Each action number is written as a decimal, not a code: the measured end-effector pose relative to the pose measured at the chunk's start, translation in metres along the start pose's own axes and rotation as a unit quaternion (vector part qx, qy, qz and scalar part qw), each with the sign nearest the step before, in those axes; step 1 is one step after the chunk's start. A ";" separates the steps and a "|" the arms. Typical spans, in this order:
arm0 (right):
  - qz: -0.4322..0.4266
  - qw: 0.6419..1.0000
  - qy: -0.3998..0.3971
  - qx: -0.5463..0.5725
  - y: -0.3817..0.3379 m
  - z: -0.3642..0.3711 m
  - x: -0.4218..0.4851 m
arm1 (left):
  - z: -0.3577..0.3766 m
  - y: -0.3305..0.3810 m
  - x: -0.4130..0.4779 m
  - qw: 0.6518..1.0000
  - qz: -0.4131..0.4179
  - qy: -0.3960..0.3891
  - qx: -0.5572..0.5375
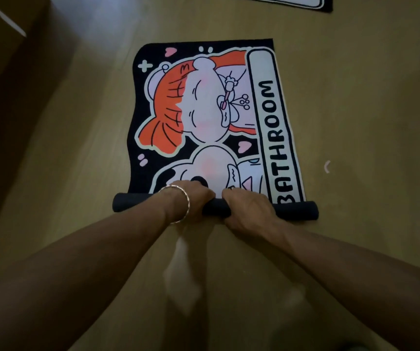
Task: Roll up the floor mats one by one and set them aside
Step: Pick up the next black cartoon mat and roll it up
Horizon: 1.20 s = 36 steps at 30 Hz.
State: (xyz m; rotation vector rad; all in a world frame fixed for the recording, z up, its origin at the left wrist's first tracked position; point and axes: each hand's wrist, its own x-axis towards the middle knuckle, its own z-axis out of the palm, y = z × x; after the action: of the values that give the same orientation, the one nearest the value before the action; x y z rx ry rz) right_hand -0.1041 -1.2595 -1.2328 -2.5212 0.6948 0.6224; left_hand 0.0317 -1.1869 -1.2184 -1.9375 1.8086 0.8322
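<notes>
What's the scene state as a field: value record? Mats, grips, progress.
mat: bathroom mat, printed side up on the floor, near end rolled
roll: dark roll across the near end; most of the mat lies flat
left grip: hand curled over the roll, bracelet on wrist
right grip: hand curled over the roll, close beside the left
second mat: flat at the top edge, mostly out of frame
scrap: small white bit on the floor, right of the mat

Dim light falls on a tan floor (77, 153).
</notes>
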 end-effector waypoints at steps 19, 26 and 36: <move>0.006 0.993 -0.114 -0.013 -0.007 -0.025 0.021 | 0.010 0.004 0.001 0.995 -0.079 0.057 -0.020; 0.007 0.991 -0.124 -0.046 -0.008 -0.018 0.017 | 0.012 0.014 -0.005 0.996 -0.062 0.070 0.001; 0.001 0.995 -0.096 0.001 -0.010 -0.009 0.011 | 0.017 0.016 -0.002 0.995 -0.071 0.062 -0.037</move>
State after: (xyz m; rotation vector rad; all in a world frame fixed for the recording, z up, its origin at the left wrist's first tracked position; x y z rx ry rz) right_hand -0.0874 -1.2607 -1.2283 -2.4183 0.6282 0.8500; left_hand 0.0131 -1.1768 -1.2279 -2.1799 1.7055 0.7575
